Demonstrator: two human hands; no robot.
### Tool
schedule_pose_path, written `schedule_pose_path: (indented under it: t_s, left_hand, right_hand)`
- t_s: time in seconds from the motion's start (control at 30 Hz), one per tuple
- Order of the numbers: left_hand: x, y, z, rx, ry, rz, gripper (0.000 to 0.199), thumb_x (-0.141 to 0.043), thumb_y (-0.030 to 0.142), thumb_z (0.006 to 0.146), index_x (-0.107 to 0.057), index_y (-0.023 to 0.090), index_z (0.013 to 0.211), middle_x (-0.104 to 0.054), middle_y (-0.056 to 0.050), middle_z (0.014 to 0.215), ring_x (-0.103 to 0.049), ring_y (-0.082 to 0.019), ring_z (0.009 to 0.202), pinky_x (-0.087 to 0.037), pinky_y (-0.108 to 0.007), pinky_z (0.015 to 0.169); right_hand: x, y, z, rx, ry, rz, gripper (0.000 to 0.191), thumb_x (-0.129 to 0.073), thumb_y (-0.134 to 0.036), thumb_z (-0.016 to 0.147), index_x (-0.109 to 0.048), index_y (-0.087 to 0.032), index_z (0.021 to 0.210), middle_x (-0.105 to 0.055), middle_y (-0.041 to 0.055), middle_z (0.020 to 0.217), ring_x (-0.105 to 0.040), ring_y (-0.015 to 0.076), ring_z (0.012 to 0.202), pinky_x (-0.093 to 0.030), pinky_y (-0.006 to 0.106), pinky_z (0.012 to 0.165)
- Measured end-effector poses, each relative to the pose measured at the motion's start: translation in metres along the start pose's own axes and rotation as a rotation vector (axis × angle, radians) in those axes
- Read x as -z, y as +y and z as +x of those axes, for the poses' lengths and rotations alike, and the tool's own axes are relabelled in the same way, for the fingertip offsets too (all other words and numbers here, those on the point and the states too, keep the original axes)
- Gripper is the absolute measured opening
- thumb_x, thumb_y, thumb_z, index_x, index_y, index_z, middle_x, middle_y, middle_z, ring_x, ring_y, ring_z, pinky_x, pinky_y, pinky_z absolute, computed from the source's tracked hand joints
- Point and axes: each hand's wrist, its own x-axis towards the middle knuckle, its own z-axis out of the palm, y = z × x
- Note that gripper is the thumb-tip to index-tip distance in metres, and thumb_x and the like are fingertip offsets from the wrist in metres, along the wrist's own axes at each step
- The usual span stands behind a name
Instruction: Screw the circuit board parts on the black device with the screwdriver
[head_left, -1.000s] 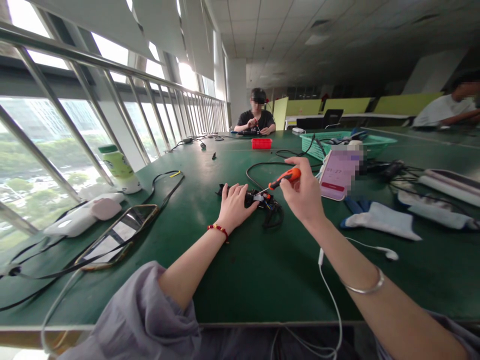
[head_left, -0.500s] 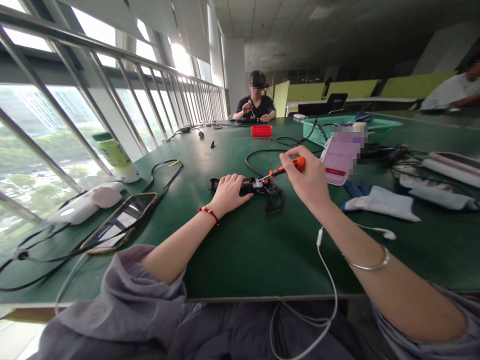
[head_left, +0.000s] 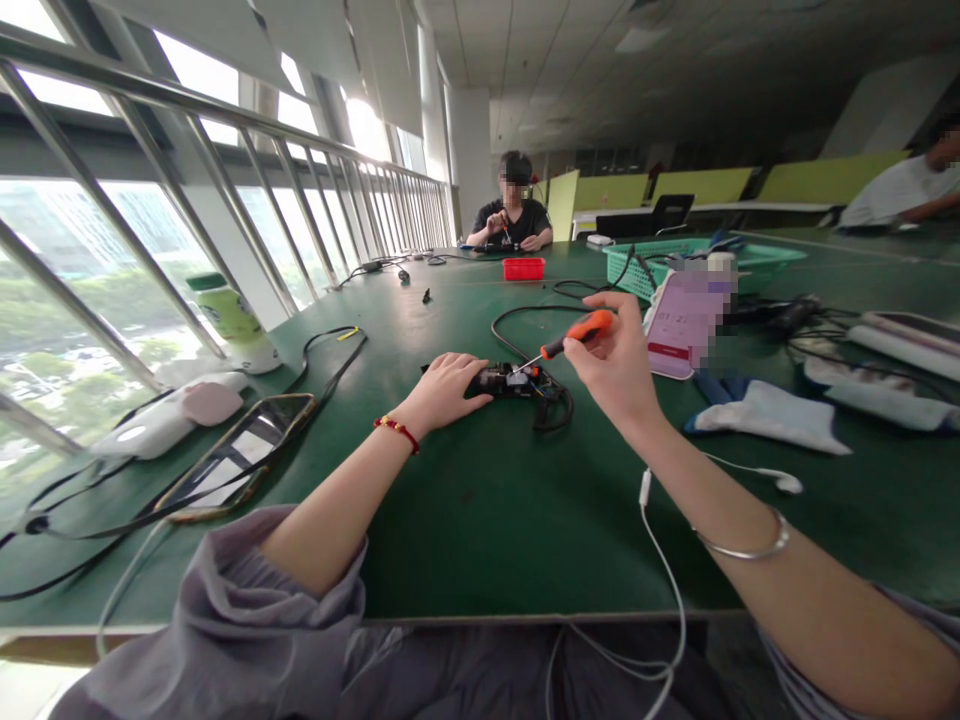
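Note:
A black, tube-like device [head_left: 496, 380] lies on the green table, with a small pale block and thin coloured wires showing at its right end. My left hand [head_left: 441, 392] is wrapped over its left part from above and pins it to the tabletop. In my right hand [head_left: 616, 368] is a screwdriver [head_left: 586, 328] with an orange and black handle, pinched between thumb and fingers. Its shaft slants down leftward, the tip at the device's wired end; exact contact is too small to make out. A black cable [head_left: 559, 415] curls beside that end.
On the left lie a phone [head_left: 244, 455], a black strap and a white device [head_left: 169, 420], near a green-capped bottle [head_left: 232, 325]. A propped phone [head_left: 686, 325], cloth gloves [head_left: 772, 412] and a green basket [head_left: 626, 270] stand right. A red tray [head_left: 523, 269] and a co-worker [head_left: 516, 215] are farther off.
My right fingers have shifted around the screwdriver handle, and more of the orange shows. The tip stays at the device's end. My left hand still holds the device, its wrist slightly farther left.

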Motion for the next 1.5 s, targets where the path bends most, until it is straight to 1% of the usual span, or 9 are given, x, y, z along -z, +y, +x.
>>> schedule_pose_path:
  t_s: [0.2, 0.37, 0.53, 0.73, 0.87, 1.1, 1.23, 1.4, 1.5]
  left_hand:
    - [0.012, -0.016, -0.002, 0.031, 0.128, 0.016, 0.026, -0.052, 0.036, 0.088, -0.067, 0.02, 0.102, -0.062, -0.006, 0.113, -0.052, -0.025, 0.107, -0.036, -0.041, 0.099]
    - [0.022, -0.01, -0.002, 0.023, 0.171, -0.028, 0.017, -0.054, 0.025, 0.084, -0.07, 0.02, 0.088, -0.064, -0.005, 0.097, -0.054, -0.022, 0.095, -0.042, -0.035, 0.086]
    - [0.021, -0.006, -0.001, 0.006, 0.079, -0.029, 0.015, -0.058, 0.025, 0.081, -0.073, 0.023, 0.083, -0.062, -0.003, 0.087, -0.054, -0.02, 0.086, -0.042, -0.03, 0.073]
    - [0.023, -0.004, -0.001, -0.105, -0.053, -0.023, 0.013, -0.062, 0.027, 0.078, -0.075, 0.027, 0.083, -0.063, -0.001, 0.079, -0.053, -0.018, 0.083, -0.041, -0.028, 0.069]
    - [0.029, -0.005, -0.002, -0.046, 0.008, -0.006, 0.015, -0.057, 0.027, 0.082, -0.072, 0.024, 0.083, -0.063, -0.002, 0.081, -0.054, -0.019, 0.083, -0.041, -0.028, 0.069]
    - [0.021, -0.005, -0.001, 0.022, 0.17, 0.03, 0.011, -0.055, 0.025, 0.083, -0.063, 0.019, 0.088, -0.063, -0.003, 0.089, -0.055, -0.02, 0.087, -0.041, -0.031, 0.074]
    - [0.013, -0.002, 0.001, -0.045, 0.099, 0.023, 0.01, -0.057, 0.026, 0.081, -0.062, 0.02, 0.088, -0.062, -0.003, 0.089, -0.055, -0.02, 0.085, -0.042, -0.03, 0.071]
    - [0.01, -0.002, 0.0, -0.101, 0.046, 0.051, 0.009, -0.053, 0.022, 0.08, -0.062, 0.022, 0.08, -0.06, -0.003, 0.086, -0.055, -0.019, 0.083, -0.042, -0.029, 0.067]
    - [0.01, -0.002, 0.0, -0.08, 0.055, 0.043, 0.011, -0.051, 0.021, 0.081, -0.062, 0.021, 0.08, -0.061, -0.003, 0.086, -0.055, -0.019, 0.085, -0.042, -0.029, 0.069]
  right_hand:
    - [0.002, -0.003, 0.0, 0.023, 0.025, -0.222, 0.027, -0.052, -0.045, 0.081, -0.056, -0.02, 0.072, -0.05, -0.002, 0.06, -0.047, 0.0124, 0.057, -0.037, 0.027, 0.057]
    - [0.0, -0.001, -0.001, 0.036, -0.019, -0.024, 0.031, -0.059, -0.028, 0.073, -0.05, -0.023, 0.103, -0.054, -0.0044, 0.07, -0.05, 0.0114, 0.057, -0.04, 0.026, 0.057]
    - [-0.001, -0.003, -0.001, -0.011, -0.031, -0.107, 0.022, -0.055, -0.043, 0.079, -0.055, -0.021, 0.08, -0.05, -0.004, 0.06, -0.047, 0.011, 0.054, -0.038, 0.027, 0.057]
    - [0.0, -0.005, -0.001, -0.014, -0.048, 0.004, 0.038, -0.062, -0.034, 0.073, -0.049, -0.023, 0.107, -0.051, -0.0063, 0.064, -0.048, 0.0115, 0.054, -0.039, 0.026, 0.055]
    - [0.001, -0.005, -0.001, -0.01, -0.035, -0.177, 0.022, -0.055, -0.044, 0.079, -0.057, -0.021, 0.079, -0.051, -0.0033, 0.06, -0.048, 0.0124, 0.056, -0.038, 0.028, 0.058]
    - [-0.002, -0.003, -0.002, 0.016, -0.023, -0.021, 0.028, -0.059, -0.031, 0.074, -0.05, -0.023, 0.1, -0.053, -0.0043, 0.069, -0.051, 0.0121, 0.058, -0.04, 0.026, 0.057]
    - [-0.003, -0.003, -0.005, -0.009, -0.013, -0.162, 0.021, -0.053, -0.042, 0.08, -0.055, -0.021, 0.077, -0.051, -0.0024, 0.062, -0.048, 0.0129, 0.058, -0.039, 0.029, 0.059]
    - [-0.003, -0.003, -0.005, 0.022, 0.015, -0.016, 0.04, -0.063, -0.03, 0.07, -0.048, -0.023, 0.106, -0.054, -0.0035, 0.074, -0.051, 0.0124, 0.06, -0.042, 0.026, 0.058]
    - [-0.002, -0.004, -0.005, -0.01, 0.013, -0.119, 0.026, -0.06, -0.041, 0.075, -0.053, -0.023, 0.092, -0.05, -0.004, 0.064, -0.048, 0.0127, 0.056, -0.039, 0.026, 0.056]
